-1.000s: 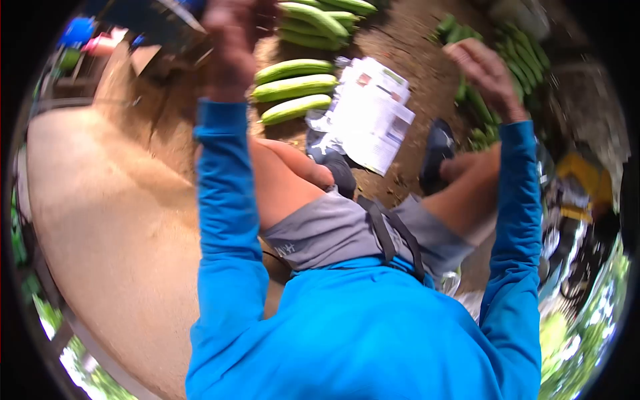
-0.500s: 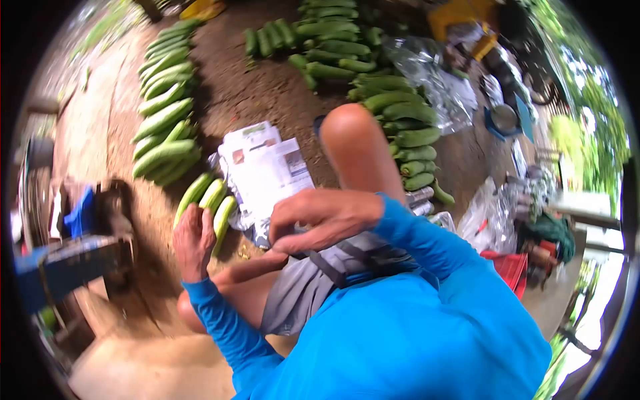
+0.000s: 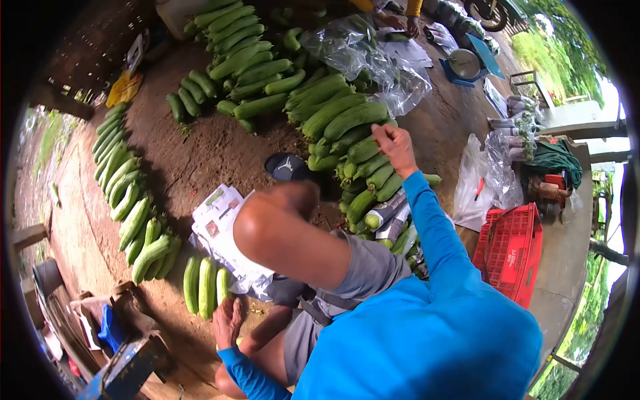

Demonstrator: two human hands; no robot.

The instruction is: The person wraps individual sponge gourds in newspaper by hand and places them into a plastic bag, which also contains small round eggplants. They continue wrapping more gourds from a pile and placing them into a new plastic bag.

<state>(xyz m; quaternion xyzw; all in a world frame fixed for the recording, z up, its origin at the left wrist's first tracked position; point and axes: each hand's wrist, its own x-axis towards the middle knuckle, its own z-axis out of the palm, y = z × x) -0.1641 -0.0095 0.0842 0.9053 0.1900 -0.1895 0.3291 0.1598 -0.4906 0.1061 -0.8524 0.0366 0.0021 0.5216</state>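
Observation:
My left hand [image 3: 228, 322] is low at the left, at the near end of the right-hand one of three pale green cucumbers [image 3: 207, 288] lying side by side on the ground. Its fingers are close together and partly hidden, so a grip on that cucumber cannot be confirmed. My right hand [image 3: 395, 147] reaches out over a large heap of darker green cucumbers [image 3: 353, 119]. Its fingers are bent in towards the thumb over the cucumber ends; what they hold, if anything, is hidden. Printed paper sheets [image 3: 217, 210] lie beyond my raised knee.
A long row of cucumbers [image 3: 123, 180] runs along the left. Near the right arm lie newspaper-wrapped cucumbers [image 3: 387, 213] and a red crate [image 3: 510, 253]. Clear plastic [image 3: 373, 53] covers part of the heap. A dark cap [image 3: 288, 167] and a blue scale [image 3: 465, 65] are farther off.
My right hand has moved from above my lap out to the cucumber heap on the right. My left hand stays by the three pale cucumbers. The view has turned and my raised knee has tilted left.

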